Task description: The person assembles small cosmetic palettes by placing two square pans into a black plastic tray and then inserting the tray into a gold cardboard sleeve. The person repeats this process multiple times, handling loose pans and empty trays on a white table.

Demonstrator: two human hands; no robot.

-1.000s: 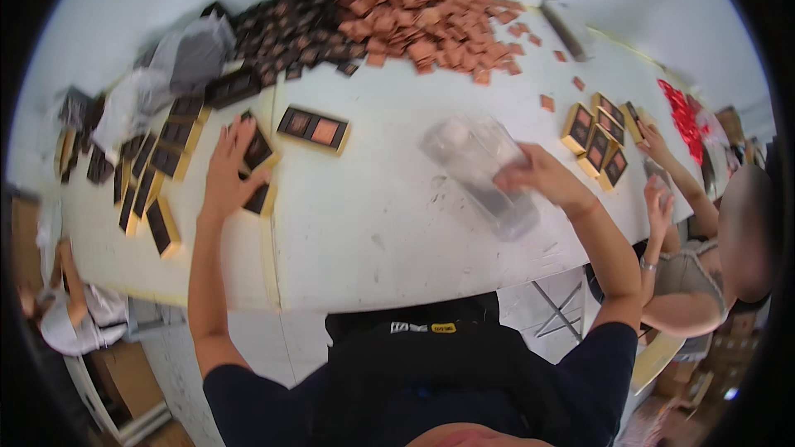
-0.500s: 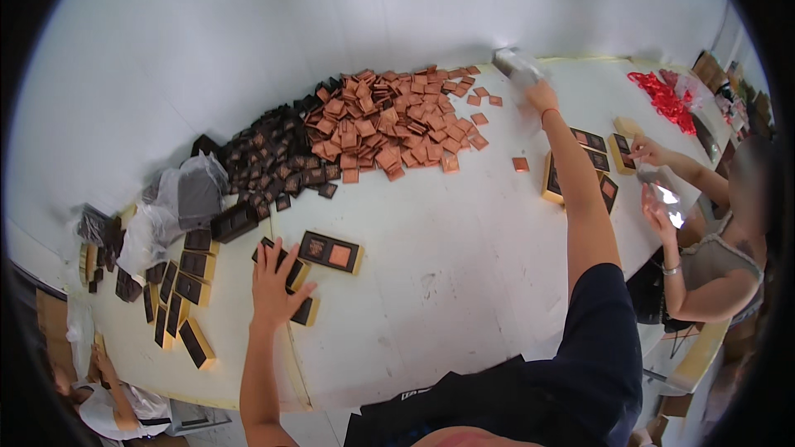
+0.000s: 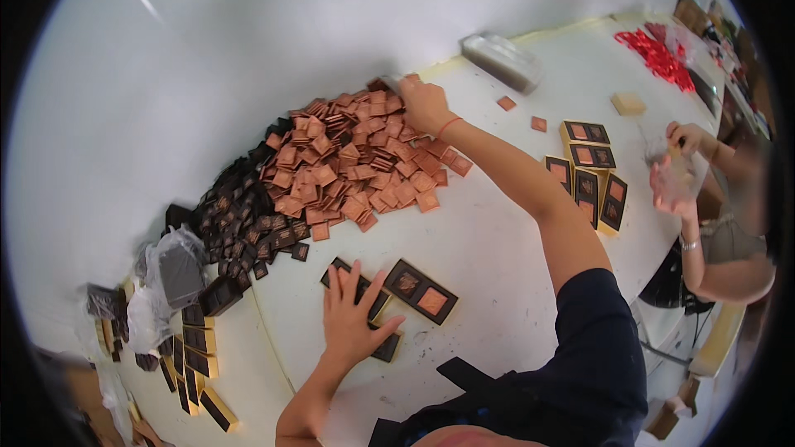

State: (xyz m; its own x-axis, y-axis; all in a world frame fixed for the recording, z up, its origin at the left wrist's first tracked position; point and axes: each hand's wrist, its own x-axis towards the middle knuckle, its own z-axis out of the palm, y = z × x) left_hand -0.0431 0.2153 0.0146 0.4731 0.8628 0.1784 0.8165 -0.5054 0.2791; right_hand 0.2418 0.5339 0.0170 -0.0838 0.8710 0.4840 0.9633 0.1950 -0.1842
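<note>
My left hand (image 3: 352,323) is open, fingers spread over a small black-and-gold box (image 3: 339,266) that it partly covers. Another such box (image 3: 389,348) shows beneath the thumb. To its right sits a box (image 3: 422,291) with one dark and one copper square in its top. My right hand (image 3: 426,106) reaches to the far edge of a heap of copper-coloured squares (image 3: 356,170). Its fingers look closed at a thin greyish thing (image 3: 389,84) too blurred to name. A heap of black squares (image 3: 236,211) adjoins the copper ones.
A clear plastic pack (image 3: 501,62) lies by the wall. Several filled boxes (image 3: 590,157) stand at right, beside a co-worker's hands (image 3: 675,178) with clear film. More boxes (image 3: 199,339) and plastic-wrapped dark trays (image 3: 178,265) are at left. A red shiny heap (image 3: 658,58) lies far right.
My right hand has moved left from the clear pack, which now lies by the wall, to the copper heap. My left hand stays on the boxes. The whole view has shifted and turned.
</note>
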